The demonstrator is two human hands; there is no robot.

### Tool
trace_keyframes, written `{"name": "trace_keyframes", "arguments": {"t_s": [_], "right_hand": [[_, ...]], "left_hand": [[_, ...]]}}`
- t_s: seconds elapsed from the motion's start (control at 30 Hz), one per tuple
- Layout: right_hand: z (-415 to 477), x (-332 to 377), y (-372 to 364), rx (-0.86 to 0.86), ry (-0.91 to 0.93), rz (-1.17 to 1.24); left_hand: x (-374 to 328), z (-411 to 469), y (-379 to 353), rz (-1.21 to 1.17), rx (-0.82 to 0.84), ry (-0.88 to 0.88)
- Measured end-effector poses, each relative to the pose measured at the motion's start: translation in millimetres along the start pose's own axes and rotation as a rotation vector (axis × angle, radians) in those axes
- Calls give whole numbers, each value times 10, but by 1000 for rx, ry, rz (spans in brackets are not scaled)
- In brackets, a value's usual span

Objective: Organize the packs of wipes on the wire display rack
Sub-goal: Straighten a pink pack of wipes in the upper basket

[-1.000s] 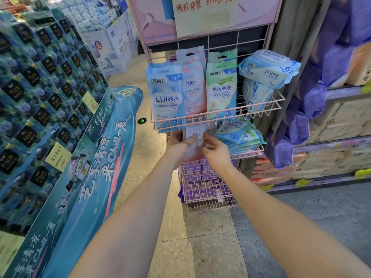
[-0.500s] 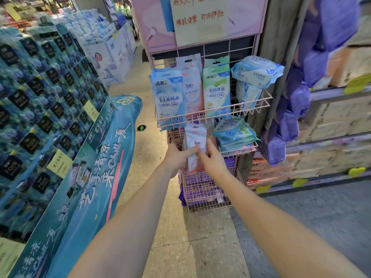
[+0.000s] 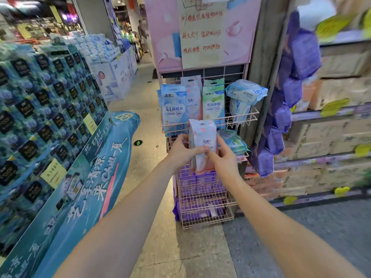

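- Head view: both hands are meeting in front of a pink wire rack (image 3: 208, 189), at about twelve o'clock from the person.
- The left hand (image 3: 180, 151) is closing its fingers around the left edge of a pink and white wipes pack (image 3: 202, 143).
- The right hand (image 3: 223, 155) is gripping the same pack from the right, thumb lying across its front.
- The held pack is standing upright, just in front of the top basket's front rail (image 3: 210, 119).
- Inside that basket a blue pack (image 3: 173, 107), a pink pack (image 3: 193, 97) and a green pack (image 3: 213, 103) are standing side by side.
- At two o'clock from the hands, loose blue packs (image 3: 246, 91) are lying piled in the basket's right end.
- More packs (image 3: 233, 141) are lying slumped on the shelf below, at three o'clock from the hands.
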State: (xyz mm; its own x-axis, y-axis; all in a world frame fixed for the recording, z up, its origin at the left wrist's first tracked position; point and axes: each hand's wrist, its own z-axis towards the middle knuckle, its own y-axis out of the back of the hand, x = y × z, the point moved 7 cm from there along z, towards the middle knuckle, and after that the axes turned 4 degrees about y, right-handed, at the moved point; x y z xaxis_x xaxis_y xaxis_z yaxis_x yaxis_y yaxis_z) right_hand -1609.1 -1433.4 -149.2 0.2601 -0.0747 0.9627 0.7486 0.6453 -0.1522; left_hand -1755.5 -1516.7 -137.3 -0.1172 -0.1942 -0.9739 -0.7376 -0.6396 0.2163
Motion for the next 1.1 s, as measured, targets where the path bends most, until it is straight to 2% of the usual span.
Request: {"name": "trace_keyframes", "arguments": {"t_s": [0.17,0.3,0.4,0.6,0.93,1.1], "right_hand": [[221,373,-36,0,51,51],[475,679,-67,-24,112,-14],[676,849,-115,-4,119,-25],[947,1022,-173,14,180,-23],[1267,998,-255,-25,196,-68],[1373,802,-256,-30,149,-67]], "left_hand": [[-563,40,124,43,-53,-115],[-937,97,213,80,-117,-189],[-1092,171,291,66,-186,-193],[-1348,273,438,230,-358,-240],[-1447,541,507,212,-296,-272],[-1424,570,530,373,-350,-295]]}}
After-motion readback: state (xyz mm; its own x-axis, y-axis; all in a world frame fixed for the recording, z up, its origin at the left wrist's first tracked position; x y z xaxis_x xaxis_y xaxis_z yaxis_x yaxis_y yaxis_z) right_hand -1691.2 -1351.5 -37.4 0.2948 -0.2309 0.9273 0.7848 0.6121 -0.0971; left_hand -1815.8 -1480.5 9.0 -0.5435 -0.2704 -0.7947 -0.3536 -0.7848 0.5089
